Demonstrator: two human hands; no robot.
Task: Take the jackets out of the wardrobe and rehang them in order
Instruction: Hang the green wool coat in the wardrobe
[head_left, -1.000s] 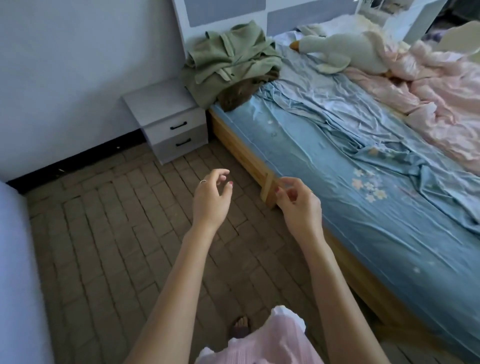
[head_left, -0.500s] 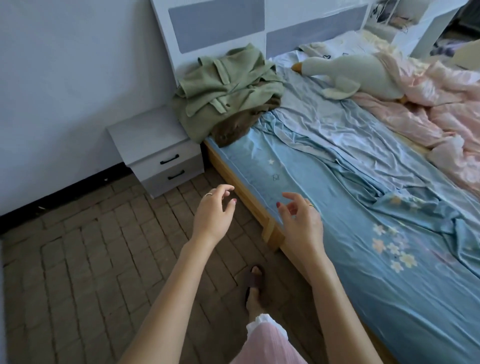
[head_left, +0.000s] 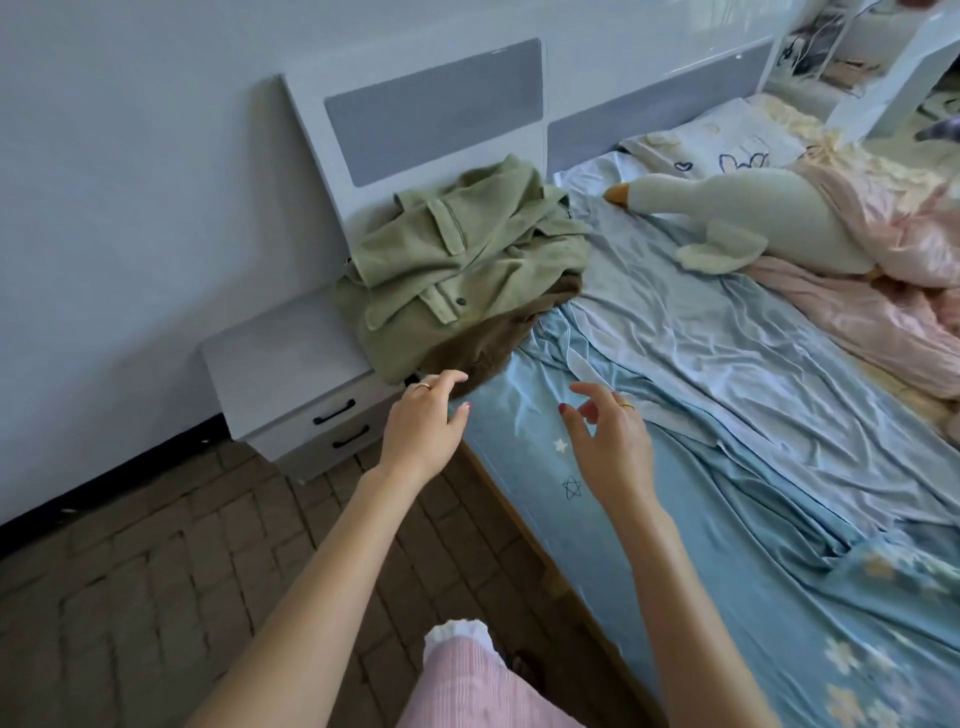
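A crumpled green jacket (head_left: 467, 265) lies heaped at the head corner of the bed, on top of a brown jacket (head_left: 488, 343) whose lower edge sticks out beneath it. My left hand (head_left: 423, 431) reaches forward with relaxed fingers, its fingertips just short of the brown jacket's edge, holding nothing. My right hand (head_left: 608, 441) hovers over the blue sheet (head_left: 701, 467) a little to the right of the pile, fingers spread and loosely bent, empty. No wardrobe shows in this view.
A grey bedside cabinet (head_left: 291, 374) with two drawers stands left of the bed against the wall. A white goose plush (head_left: 737, 218) and a pink quilt (head_left: 883, 291) lie further back. The grey-panelled headboard (head_left: 431, 109) rises behind the jackets. Brick-pattern floor (head_left: 156, 571) lies below left.
I have stepped closer to the head of the bed. Both hands moved forward and up toward the jacket pile, which now lies just ahead of my left fingertips.
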